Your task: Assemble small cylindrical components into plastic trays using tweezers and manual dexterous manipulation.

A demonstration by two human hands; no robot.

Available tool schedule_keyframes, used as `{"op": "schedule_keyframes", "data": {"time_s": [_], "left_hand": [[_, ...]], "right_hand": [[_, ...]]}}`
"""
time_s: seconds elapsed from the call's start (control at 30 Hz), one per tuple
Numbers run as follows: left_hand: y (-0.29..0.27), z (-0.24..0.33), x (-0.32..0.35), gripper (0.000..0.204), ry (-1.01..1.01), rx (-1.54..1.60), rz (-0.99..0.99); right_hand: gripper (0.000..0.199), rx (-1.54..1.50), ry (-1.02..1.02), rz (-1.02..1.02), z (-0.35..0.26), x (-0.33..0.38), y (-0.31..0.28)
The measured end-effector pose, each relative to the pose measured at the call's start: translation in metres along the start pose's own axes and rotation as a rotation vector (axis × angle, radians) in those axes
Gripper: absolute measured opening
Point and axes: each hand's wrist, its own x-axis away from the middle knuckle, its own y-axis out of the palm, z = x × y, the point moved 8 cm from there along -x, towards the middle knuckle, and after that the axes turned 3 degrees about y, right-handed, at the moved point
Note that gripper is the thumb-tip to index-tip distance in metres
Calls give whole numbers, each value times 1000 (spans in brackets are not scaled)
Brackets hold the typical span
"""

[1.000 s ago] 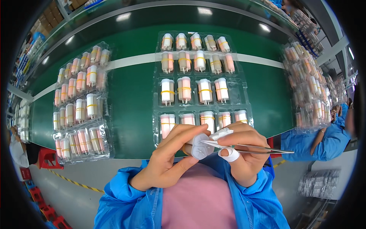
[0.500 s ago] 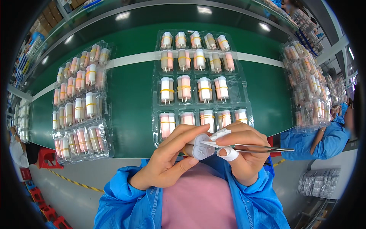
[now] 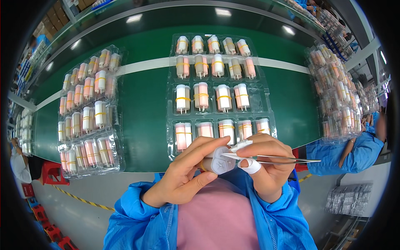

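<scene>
My left hand [image 3: 181, 177] is closed around a banded bundle of tubes with a translucent, lobed end cap [image 3: 223, 161], turned toward my right hand. My right hand [image 3: 273, 160] grips a pair of metal tweezers [image 3: 287, 160], their tips at the cap's face. Whether the tips touch the cap, I cannot tell. A small white piece [image 3: 241, 146] sits by the right index fingertip, and white tape [image 3: 251, 166] wraps the right thumb. Just beyond my hands lies a clear plastic tray [image 3: 262, 99] of white, pink and grey tube bundles with yellow bands.
More filled trays stand on the green table [image 3: 143, 108]: one tray [image 3: 114, 146] at left, stacked trays [image 3: 333, 100] at right. A co-worker's blue sleeve [image 3: 329, 156] is at the right edge. Red stools [image 3: 54, 173] stand at the lower left.
The white strip seen at the tweezer tips before no longer shows there; bare metal is visible. The cap has shifted very slightly. Both hands stay in nearly the same place.
</scene>
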Motion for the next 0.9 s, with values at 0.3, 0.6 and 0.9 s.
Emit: {"op": "schedule_keyframes", "data": {"time_s": [0.3,0.6,0.9], "left_hand": [[2,0,1,56,-9,47,-12],[-1,-3,2,56,-7,-95,-12],[-2,1,0,56,50,-315,-23]], "right_hand": [[16,-50,1,12,1,3,-2],[14,95,1,-39,-6,-1,2],[17,296,-118,-131,-23,-5,10]]}}
